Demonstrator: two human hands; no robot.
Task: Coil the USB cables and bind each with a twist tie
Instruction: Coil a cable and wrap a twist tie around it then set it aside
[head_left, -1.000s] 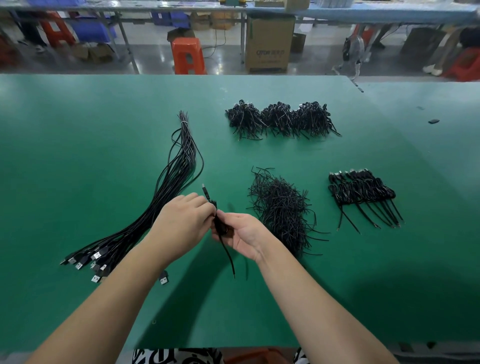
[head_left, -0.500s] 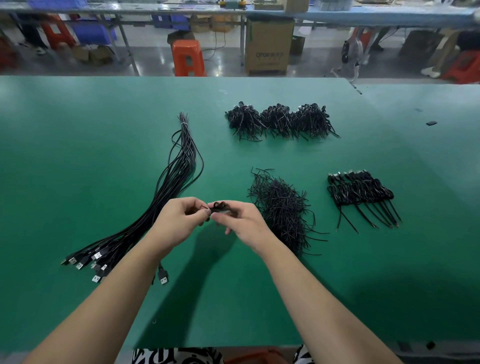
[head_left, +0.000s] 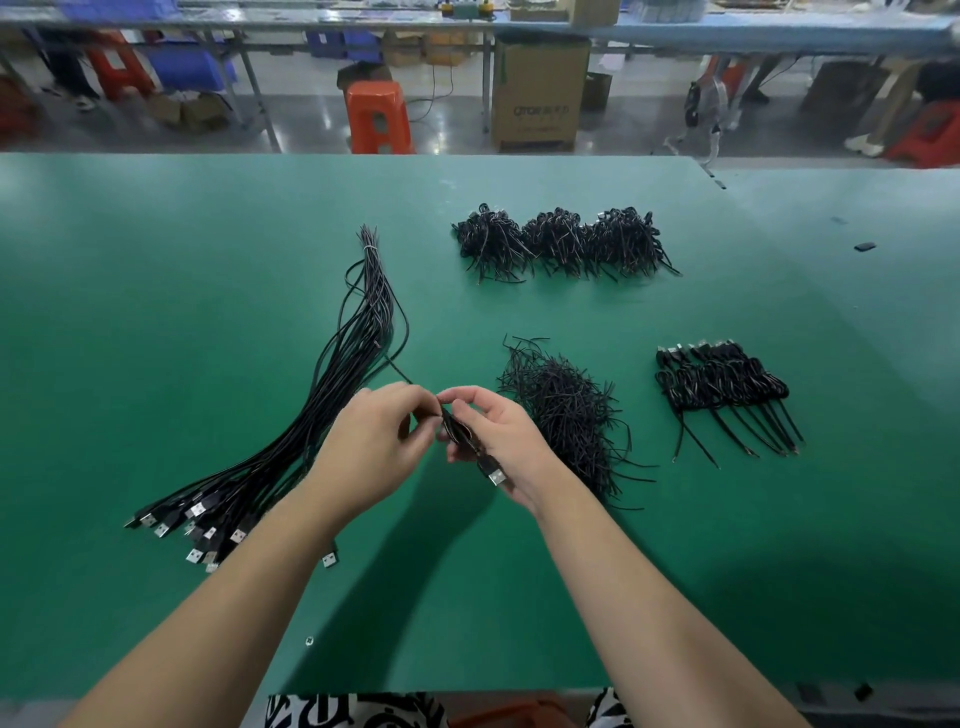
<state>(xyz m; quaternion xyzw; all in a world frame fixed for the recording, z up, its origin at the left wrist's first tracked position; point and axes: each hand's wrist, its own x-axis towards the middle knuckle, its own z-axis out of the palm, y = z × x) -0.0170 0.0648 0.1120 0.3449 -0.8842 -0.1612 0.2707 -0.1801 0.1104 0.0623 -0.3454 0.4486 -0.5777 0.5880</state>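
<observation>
Over the green table (head_left: 156, 322), her left hand (head_left: 376, 447) and right hand (head_left: 498, 439) both pinch one coiled USB cable (head_left: 460, 428), beside the twist-tie pile (head_left: 566, 415).

I see a matt green table mat (head_left: 156, 312), smooth all over. The loose USB cables (head_left: 332, 374) at centre left wear glossy black plastic jackets, their plugs (head_left: 197, 540) bright metal. Upper middle: a brown cardboard box (head_left: 540, 98), a shiny orange plastic stool (head_left: 376, 117).

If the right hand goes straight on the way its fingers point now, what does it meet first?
Probably the left hand: the right hand points leftward, holding the coiled cable between them.
</observation>
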